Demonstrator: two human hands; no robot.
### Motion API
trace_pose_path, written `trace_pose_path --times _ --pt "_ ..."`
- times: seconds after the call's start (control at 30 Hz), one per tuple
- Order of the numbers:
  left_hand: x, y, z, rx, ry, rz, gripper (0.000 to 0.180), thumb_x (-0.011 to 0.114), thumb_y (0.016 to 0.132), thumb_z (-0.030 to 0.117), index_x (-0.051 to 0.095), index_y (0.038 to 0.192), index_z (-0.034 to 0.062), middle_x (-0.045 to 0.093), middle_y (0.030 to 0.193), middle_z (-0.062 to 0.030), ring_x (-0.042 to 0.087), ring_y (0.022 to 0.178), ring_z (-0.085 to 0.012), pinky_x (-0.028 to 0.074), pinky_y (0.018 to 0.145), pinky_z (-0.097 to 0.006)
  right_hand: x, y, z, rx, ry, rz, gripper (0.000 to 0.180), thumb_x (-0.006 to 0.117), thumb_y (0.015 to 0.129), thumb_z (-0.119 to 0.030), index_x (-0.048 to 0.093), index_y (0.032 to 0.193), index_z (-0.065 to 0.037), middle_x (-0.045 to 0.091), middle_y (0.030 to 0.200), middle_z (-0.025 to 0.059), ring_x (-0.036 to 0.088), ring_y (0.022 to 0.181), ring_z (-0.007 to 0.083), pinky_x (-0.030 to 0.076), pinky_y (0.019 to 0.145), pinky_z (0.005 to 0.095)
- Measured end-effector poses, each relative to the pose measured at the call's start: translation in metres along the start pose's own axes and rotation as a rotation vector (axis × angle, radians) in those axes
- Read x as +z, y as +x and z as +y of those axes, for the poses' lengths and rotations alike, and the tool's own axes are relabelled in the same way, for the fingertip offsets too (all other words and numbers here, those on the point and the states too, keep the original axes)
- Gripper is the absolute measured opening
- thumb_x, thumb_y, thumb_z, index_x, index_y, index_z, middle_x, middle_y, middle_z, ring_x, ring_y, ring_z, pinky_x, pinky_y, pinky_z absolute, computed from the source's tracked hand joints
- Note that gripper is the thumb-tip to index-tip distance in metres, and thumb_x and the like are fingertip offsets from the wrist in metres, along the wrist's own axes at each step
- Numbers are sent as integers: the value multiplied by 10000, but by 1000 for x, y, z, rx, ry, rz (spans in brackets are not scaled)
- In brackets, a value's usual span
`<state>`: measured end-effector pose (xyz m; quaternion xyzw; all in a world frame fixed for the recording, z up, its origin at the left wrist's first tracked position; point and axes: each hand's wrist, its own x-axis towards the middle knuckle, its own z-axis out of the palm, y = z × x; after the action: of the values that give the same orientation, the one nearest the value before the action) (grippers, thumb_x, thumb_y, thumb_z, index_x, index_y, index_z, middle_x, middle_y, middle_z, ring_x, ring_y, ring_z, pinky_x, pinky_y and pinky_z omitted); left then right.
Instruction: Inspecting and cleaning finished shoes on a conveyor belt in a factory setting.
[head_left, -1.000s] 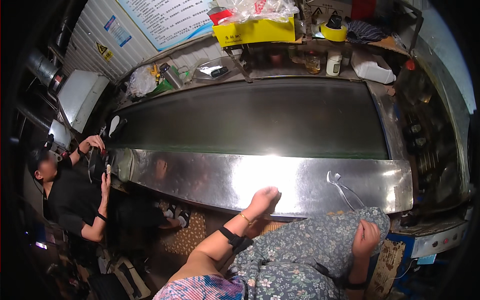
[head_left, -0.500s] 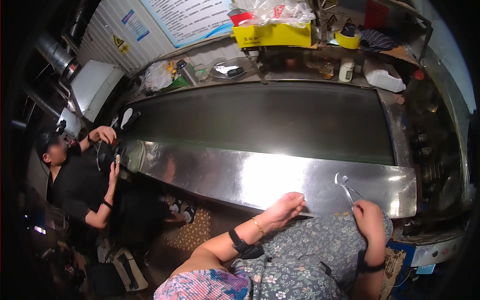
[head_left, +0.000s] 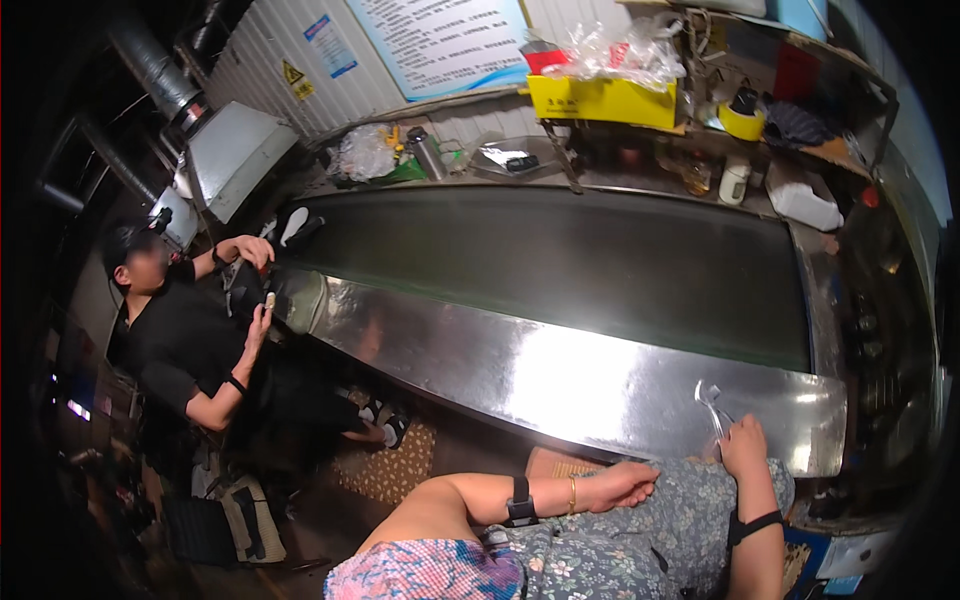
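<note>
My left hand rests over the floral apron, just off the near edge of the metal ledge. Its fingers are curled closed; what they hold, if anything, is hidden. At the right, my right hand grips the near end of a slim, shiny metal tool. The tool's curved, split head points away from me over the steel ledge. Its exact kind does not show.
Beyond the ledge runs a dark conveyor belt. A co-worker at the left holds a dark shoe. On the back shelf are a yellow box, a metal flask and a white jug. A patterned mat lies on the floor.
My left hand has moved from the ledge edge down and right onto the apron. My right hand still grips the metal tool. The whole view has shifted, with the scene lower and farther right.
</note>
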<state>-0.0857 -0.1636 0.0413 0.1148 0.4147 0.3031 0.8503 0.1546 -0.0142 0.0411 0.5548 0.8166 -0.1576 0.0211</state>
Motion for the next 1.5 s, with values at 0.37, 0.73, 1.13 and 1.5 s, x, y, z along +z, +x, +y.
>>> trace_pose_path --times 0.37,0.73,1.13,1.5 --pt "-10 3 -3 1 -25 -37 221 627 970 318 629 855 130 641 740 83 526 555 41 414 477 -101 23 -4 20 -53 261 114 179 624 823 -138 583 876 28 583 903 211 578 891 382 463 814 467" --pt "-27 4 -2 24 -173 -155 88 626 957 117 619 1042 97 701 876 21 607 628 -3 494 546 -113 56 16 60 345 1094 -139 109 563 826 -80 628 765 -16 577 671 11 531 588 123 410 533 305" --pt "-26 -9 37 315 -330 -85 278 643 926 55 557 1188 23 660 1079 -117 651 995 -194 547 905 -300 -6 -13 28 169 1230 279 97 634 938 -163 583 944 -81 520 736 -32 492 614 72 432 530 255" --pt "17 -81 118 416 -359 -90 212 568 967 27 587 1175 -7 695 1033 -171 718 882 -199 614 750 -235 -111 -109 -97 -236 806 225 167 664 844 -45 639 1002 1 631 1022 121 608 930 242 506 803 362"
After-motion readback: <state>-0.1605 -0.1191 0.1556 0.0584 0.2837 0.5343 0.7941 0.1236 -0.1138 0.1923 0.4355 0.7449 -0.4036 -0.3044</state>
